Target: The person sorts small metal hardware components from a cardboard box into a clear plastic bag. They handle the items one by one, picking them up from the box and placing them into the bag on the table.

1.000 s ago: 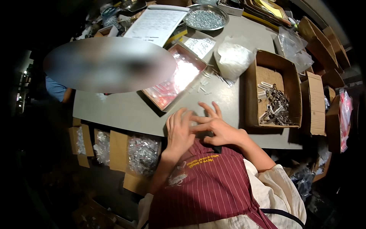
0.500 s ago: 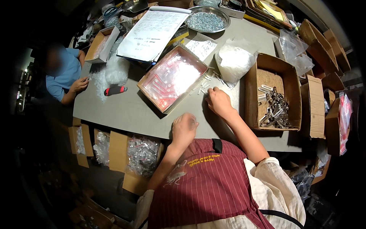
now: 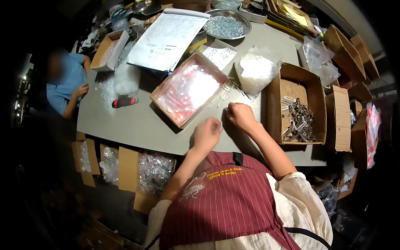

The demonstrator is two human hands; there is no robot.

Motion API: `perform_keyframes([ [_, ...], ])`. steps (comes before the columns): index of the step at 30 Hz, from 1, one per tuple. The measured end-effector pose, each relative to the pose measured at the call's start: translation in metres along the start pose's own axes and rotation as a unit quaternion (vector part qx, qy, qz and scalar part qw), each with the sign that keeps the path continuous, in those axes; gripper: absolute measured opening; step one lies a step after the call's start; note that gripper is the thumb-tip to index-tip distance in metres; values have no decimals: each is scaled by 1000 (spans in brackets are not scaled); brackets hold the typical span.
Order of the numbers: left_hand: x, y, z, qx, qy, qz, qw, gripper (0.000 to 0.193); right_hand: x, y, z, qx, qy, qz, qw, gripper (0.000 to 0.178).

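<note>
My left hand (image 3: 208, 134) hovers at the table's near side, fingers curled around a small clear plastic piece (image 3: 216, 125) whose kind I cannot make out. Just right of it, my right hand (image 3: 242, 116) rests low over the table with its fingers pinched together; whatever they hold is hidden. Beyond the right hand lie several small whitish tube-like pieces (image 3: 225, 94). An open clear bag (image 3: 255, 75) full of white material stands behind them. Left of these, a shallow cardboard box (image 3: 204, 103) holds clear plastic bags with red edges (image 3: 177, 98).
A deep cardboard box (image 3: 273, 108) at right contains metal clip-like parts (image 3: 299, 121). Behind are a clipboard of papers (image 3: 164, 39) and a round metal tray (image 3: 249, 29) of small shiny parts. A red-black tool (image 3: 125, 102) lies left, near a person in blue (image 3: 68, 83). Open cartons (image 3: 127, 168) stand below the edge.
My left hand has moved right and slightly up, closer to the right hand. My right hand has drawn back a little from the small whitish pieces. The other person's hand has shifted left.
</note>
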State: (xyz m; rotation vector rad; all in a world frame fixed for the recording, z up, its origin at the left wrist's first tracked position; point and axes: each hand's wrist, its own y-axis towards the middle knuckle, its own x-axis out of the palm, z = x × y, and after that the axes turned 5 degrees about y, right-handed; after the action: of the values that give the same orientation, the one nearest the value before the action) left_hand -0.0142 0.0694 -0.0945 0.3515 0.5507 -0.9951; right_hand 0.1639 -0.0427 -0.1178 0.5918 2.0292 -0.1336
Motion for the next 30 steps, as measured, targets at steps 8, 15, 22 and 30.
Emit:
perform_keyframes([
  [8,6,18,11,18,-119,-155,981,25,-97,-32,-68,-93,79,-106,987,28],
  [15,13,19,-7,20,-231,-195,953,20,-163,-41,-64,-45,80,7,996,45],
  [22,9,14,-14,-92,-328,-185,922,15,-209,-74,90,270,-137,31,953,19],
  [30,14,16,-12,-99,-306,-170,932,18,-155,-79,109,246,-162,-37,955,21],
])
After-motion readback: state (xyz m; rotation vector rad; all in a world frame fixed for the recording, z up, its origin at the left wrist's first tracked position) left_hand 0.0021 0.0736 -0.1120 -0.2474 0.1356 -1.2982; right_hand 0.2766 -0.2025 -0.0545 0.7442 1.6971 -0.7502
